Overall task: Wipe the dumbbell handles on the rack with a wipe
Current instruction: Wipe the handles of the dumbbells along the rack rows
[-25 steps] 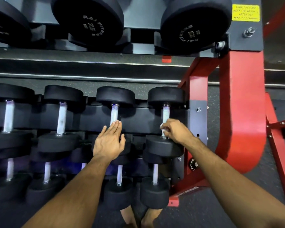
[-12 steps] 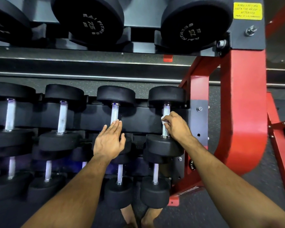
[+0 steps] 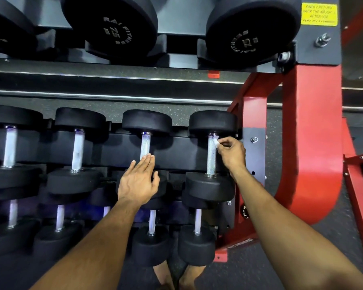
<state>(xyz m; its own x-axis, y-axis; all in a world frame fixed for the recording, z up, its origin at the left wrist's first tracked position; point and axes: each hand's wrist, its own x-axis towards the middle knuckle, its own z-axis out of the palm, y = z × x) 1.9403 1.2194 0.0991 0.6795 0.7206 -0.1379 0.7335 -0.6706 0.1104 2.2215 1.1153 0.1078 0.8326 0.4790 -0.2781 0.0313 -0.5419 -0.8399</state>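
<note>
Several black dumbbells with silver handles lie on the middle shelf of the rack (image 3: pixel 113 95). My right hand (image 3: pixel 232 152) pinches a small white wipe (image 3: pixel 216 142) against the top end of the rightmost dumbbell's handle (image 3: pixel 211 158). My left hand (image 3: pixel 138 181) rests flat with straight fingers on the near head of the neighbouring dumbbell, fingertips reaching the lower end of its handle (image 3: pixel 145 145). Two more handles (image 3: pixel 78 149) (image 3: pixel 10 146) stand further left.
A red rack upright (image 3: pixel 314 143) curves down at the right, with a grey bolted plate (image 3: pixel 255 151) beside my right hand. Large dumbbells (image 3: pixel 252 28) sit on the top shelf. Smaller dumbbells (image 3: pixel 197 243) fill the bottom shelf. My bare feet (image 3: pixel 176 277) show on the dark floor.
My right hand has slid the wipe up the rightmost handle, from its lower end to its top end. My left hand has stayed on the neighbouring dumbbell.
</note>
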